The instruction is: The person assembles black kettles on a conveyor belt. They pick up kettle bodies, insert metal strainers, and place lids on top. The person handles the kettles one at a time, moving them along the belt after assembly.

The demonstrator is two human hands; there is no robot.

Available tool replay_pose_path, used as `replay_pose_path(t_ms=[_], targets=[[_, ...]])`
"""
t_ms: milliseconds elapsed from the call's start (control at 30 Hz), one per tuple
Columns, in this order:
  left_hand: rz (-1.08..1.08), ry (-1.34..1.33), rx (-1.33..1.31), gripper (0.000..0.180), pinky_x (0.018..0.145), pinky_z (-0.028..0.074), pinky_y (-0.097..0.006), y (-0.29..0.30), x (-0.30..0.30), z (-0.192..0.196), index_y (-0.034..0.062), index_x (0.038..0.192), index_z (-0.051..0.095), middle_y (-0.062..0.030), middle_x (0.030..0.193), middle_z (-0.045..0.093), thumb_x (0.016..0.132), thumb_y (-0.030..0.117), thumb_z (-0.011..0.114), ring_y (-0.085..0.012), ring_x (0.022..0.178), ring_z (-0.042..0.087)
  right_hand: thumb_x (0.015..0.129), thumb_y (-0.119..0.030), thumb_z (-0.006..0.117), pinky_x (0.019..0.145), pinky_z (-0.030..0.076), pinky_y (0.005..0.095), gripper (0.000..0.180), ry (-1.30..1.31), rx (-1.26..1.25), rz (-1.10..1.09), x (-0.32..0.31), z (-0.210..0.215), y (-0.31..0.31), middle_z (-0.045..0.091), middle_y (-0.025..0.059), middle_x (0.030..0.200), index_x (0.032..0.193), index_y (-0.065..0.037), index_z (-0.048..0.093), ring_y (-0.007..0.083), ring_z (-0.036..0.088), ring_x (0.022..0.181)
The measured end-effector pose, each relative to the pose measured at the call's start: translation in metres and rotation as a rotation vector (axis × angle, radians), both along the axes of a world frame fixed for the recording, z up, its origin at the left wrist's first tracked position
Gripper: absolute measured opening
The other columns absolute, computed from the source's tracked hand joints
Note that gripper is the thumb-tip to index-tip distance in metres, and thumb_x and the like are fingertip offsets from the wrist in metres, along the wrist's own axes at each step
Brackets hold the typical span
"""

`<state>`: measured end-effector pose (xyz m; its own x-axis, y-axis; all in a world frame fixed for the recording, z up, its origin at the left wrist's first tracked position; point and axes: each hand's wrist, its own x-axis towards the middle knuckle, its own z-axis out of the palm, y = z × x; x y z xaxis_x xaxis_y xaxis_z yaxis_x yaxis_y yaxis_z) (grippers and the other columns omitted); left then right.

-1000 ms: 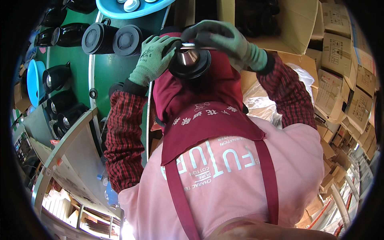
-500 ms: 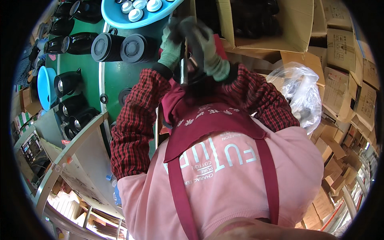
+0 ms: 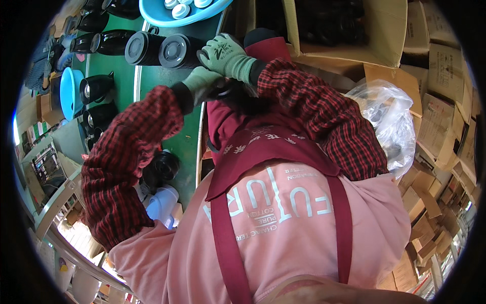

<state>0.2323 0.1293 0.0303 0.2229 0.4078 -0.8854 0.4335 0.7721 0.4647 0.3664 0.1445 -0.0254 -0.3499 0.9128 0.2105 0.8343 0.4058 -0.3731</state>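
Up near the green bench (image 3: 152,83) edge, both gloved hands, left hand (image 3: 201,83) and right hand (image 3: 226,55), curl tight around one small dark part (image 3: 221,92).

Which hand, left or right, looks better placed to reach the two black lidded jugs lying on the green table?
Probably the left hand: the black jugs lie just beside it on the green table, nothing between. The right hand is also near, but both hands already close on a dark part.

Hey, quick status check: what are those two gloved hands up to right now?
Left hand and right hand, both in green gloves, closed together on a small dark part, mostly hidden. Black jugs lie just beyond on the green belt. Nothing blocking.
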Motion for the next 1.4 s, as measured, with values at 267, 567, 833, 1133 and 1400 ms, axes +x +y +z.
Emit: replay_pose_path(t_ms=[267,567,833,1133,1400], targets=[[-0.834,0.222,1.076,0.035,0.088,0.055,-0.046,-0.004,-0.020,0.003,0.0093,0.116,0.064,-0.0170,0.108,0.070,0.084,0.021,0.071,-0.0393,0.104,0.067,0.098,-0.047,0.054,0.091,0.042,0.0454,0.038,-0.113,0.244,0.047,0.030,0.013,-0.038,0.070,0.0059,0.092,0.097,-0.016,0.075,0.0269,0.063,0.095],[-1.153,0.015,1.170,0.043,0.086,0.056,-0.044,0.029,0.019,0.018,0.0113,0.122,0.062,-0.0105,0.116,0.061,0.080,0.005,0.067,-0.0362,0.105,0.065,0.088,-0.047,0.071,0.067,0.056,0.0369,0.040,-0.072,-1.017,0.390,0.122,0.058,0.008,0.070,0.0077,0.079,0.098,-0.008,0.070,0.0250,0.071,0.072],[-1.323,-0.010,1.334,0.041,0.077,0.056,-0.041,0.043,0.014,-0.002,0.0181,0.122,0.063,-0.0045,0.110,0.060,0.081,0.017,0.070,-0.0261,0.104,0.067,0.087,-0.031,0.070,0.042,0.029,0.0250,0.026,0.237,-1.955,0.029,0.106,0.064,0.011,0.044,-0.0084,0.053,0.068,-0.020,0.055,0.0073,0.040,0.044],[-0.855,0.015,1.697,0.071,0.103,0.046,-0.047,0.059,0.014,0.002,0.0155,0.136,0.058,-0.0106,0.135,0.059,0.070,0.022,0.083,-0.0322,0.125,0.056,0.080,-0.041,0.076,0.055,0.054,0.0314,0.040,-0.040,-1.340,0.037,0.119,0.103,0.023,0.073,0.0066,0.070,0.095,-0.005,0.076,0.0161,0.068,0.059],[-0.332,-0.322,1.139,0.094,0.122,0.033,-0.049,-0.067,-0.006,-0.017,0.0126,0.147,0.052,-0.0223,0.157,0.040,0.065,0.025,0.096,-0.0404,0.151,0.033,0.090,-0.024,0.060,0.076,0.052,0.0490,0.027,-0.440,0.184,-0.048,0.133,0.019,0.174,0.071,0.0175,0.105,0.111,-0.011,0.071,0.0312,0.069,0.099]])
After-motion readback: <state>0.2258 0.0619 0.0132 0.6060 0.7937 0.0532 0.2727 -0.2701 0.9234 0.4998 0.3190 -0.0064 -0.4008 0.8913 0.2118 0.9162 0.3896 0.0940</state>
